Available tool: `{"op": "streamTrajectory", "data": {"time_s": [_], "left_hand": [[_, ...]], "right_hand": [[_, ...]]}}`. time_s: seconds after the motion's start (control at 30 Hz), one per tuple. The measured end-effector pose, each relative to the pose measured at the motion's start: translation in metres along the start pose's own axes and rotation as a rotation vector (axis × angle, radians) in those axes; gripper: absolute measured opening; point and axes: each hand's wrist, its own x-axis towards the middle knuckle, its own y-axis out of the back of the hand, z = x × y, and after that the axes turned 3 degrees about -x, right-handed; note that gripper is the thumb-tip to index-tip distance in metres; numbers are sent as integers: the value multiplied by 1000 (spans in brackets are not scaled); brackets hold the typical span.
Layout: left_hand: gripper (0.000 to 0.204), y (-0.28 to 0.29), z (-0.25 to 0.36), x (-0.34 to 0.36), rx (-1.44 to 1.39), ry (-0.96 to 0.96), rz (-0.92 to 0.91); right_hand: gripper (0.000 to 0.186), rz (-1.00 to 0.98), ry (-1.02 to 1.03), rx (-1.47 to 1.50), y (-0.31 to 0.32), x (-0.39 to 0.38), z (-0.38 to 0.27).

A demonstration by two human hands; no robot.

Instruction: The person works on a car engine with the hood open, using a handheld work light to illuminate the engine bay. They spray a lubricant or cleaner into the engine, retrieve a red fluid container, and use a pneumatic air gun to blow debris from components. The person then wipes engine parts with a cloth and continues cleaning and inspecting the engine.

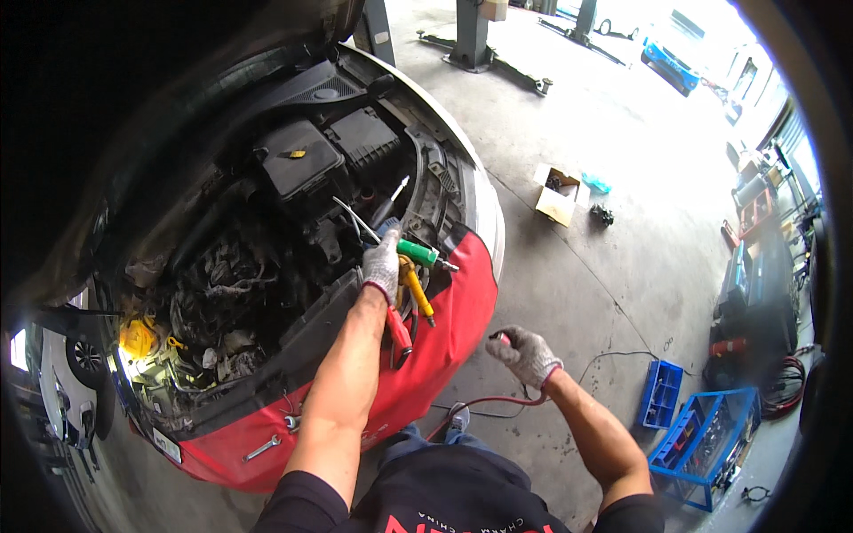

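My left hand [382, 264], in a grey-white glove, is closed around the rear of a green tool [418, 252] with a metal tip at the front edge of the open engine bay. Beside it a yellow-handled tool [414, 289] and a red-handled tool [398, 330] lie on the red fender cover [444, 329]. A long-shafted screwdriver [358, 219] shows just past my fingers. Off to the right, clear of the car, my gloved right hand [526, 355] grips the end of a red hose [506, 399], which hangs down toward my feet. A reddish end pokes out by the thumb.
Two wrenches [263, 447] rest on the cover's left part. A yellow work light [138, 338] glows in the engine bay. On the floor stand an open cardboard box [557, 206], a blue parts tray [660, 393] and a blue-framed rack [706, 444]. A lift post [471, 40] rises behind.
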Motion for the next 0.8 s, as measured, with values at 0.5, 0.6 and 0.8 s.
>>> {"op": "streamTrajectory", "data": {"time_s": [0.5,0.6,0.8], "left_hand": [[46,-11,-56,98,930,-57,95],[52,-1,-39,80,658,5,311],[41,27,29,-17,41,-195,218]], "right_hand": [[43,50,193,337,0,-22,25],[43,-138,21,388,-5,-25,-1],[41,-16,367,393,-48,-10,-11]]}}
